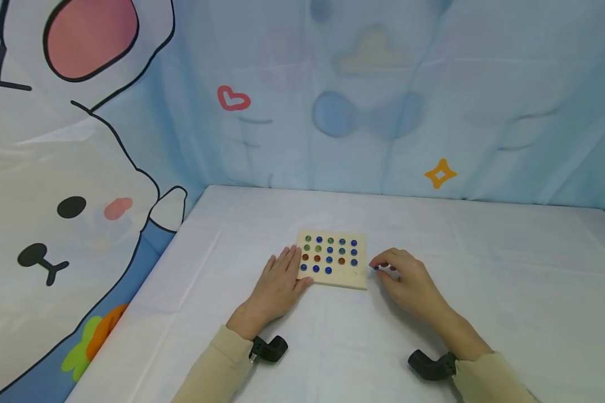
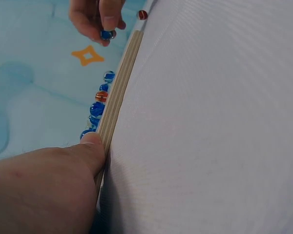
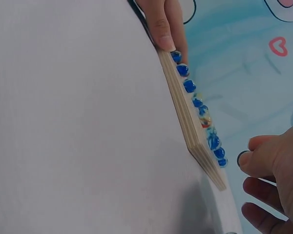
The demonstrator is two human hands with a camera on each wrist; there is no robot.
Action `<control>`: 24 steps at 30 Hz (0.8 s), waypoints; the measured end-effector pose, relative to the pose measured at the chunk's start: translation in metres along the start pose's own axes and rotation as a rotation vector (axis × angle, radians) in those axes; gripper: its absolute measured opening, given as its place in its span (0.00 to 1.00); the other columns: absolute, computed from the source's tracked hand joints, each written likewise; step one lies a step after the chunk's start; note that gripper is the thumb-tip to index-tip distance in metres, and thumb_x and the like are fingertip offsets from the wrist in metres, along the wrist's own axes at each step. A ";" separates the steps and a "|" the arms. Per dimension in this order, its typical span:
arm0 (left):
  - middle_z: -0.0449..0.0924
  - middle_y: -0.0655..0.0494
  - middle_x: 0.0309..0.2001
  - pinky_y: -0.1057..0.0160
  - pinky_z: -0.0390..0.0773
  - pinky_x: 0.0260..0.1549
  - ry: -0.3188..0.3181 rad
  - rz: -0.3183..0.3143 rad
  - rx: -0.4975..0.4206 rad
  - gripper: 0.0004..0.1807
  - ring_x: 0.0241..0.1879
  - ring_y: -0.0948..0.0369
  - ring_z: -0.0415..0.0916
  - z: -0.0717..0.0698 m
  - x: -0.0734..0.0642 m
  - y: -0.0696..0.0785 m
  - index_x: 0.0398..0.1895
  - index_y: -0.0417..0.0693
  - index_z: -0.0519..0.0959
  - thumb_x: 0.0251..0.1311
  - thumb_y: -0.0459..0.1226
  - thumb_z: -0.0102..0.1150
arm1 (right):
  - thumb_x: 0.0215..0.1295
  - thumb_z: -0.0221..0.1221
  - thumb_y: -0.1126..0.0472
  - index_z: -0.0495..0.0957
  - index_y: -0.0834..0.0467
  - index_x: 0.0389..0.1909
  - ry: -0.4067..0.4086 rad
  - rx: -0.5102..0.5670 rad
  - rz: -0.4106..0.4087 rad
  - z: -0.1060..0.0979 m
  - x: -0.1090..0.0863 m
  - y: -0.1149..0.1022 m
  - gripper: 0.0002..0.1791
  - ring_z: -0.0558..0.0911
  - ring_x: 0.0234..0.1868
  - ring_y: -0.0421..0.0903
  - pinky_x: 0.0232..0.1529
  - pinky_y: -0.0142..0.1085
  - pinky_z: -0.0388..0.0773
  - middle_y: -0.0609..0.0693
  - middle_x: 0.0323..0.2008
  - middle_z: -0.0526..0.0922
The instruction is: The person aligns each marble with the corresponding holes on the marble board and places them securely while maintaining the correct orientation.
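Note:
A pale wooden board point(image 1: 353, 282) lies flat on the table, with rows of blue, green and red-brown glass marbles point(image 1: 330, 250) in its hollows. At the right end of the front row, two hollows are bare. My left hand point(image 1: 278, 284) rests against the board's left side, fingers straight and thumb point(image 2: 92, 146) at the front left corner. Just right of the board, my right hand point(image 1: 408, 280) pinches a blue marble point(image 2: 106, 34) between thumb and forefinger. A red-brown marble point(image 2: 142, 15) sits near that hand in the left wrist view.
White cloth covers the table point(image 1: 509, 291). Behind it hangs a light blue printed curtain point(image 1: 282, 145), and a cartoon figure point(image 1: 70, 252) fills the left side. Black wrist cameras point(image 1: 431, 366) are strapped at both wrists, below beige sleeves point(image 1: 217, 364).

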State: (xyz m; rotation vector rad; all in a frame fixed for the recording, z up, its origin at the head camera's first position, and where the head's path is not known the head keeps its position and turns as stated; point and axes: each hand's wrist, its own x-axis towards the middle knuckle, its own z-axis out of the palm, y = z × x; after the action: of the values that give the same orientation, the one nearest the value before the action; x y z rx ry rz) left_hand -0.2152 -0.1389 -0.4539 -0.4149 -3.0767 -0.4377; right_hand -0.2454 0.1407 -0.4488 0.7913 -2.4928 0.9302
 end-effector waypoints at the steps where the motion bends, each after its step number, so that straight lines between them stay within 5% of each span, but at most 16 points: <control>1: 0.47 0.45 0.79 0.44 0.47 0.77 0.002 -0.001 0.002 0.40 0.80 0.51 0.43 0.000 0.000 0.000 0.78 0.39 0.49 0.76 0.55 0.40 | 0.55 0.65 0.77 0.83 0.58 0.38 -0.010 0.006 -0.003 0.002 0.002 -0.002 0.14 0.80 0.42 0.45 0.41 0.43 0.82 0.47 0.38 0.85; 24: 0.47 0.46 0.79 0.45 0.47 0.77 -0.001 -0.006 0.006 0.40 0.80 0.51 0.44 -0.001 -0.001 0.000 0.78 0.39 0.49 0.75 0.55 0.40 | 0.58 0.69 0.69 0.83 0.55 0.38 -0.096 0.014 0.011 0.036 0.012 -0.019 0.10 0.72 0.34 0.39 0.33 0.31 0.74 0.43 0.34 0.82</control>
State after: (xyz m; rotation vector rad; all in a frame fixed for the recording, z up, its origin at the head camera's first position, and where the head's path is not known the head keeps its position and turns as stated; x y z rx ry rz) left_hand -0.2143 -0.1393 -0.4528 -0.4057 -3.0807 -0.4276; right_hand -0.2478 0.0996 -0.4591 0.8464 -2.5781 0.9349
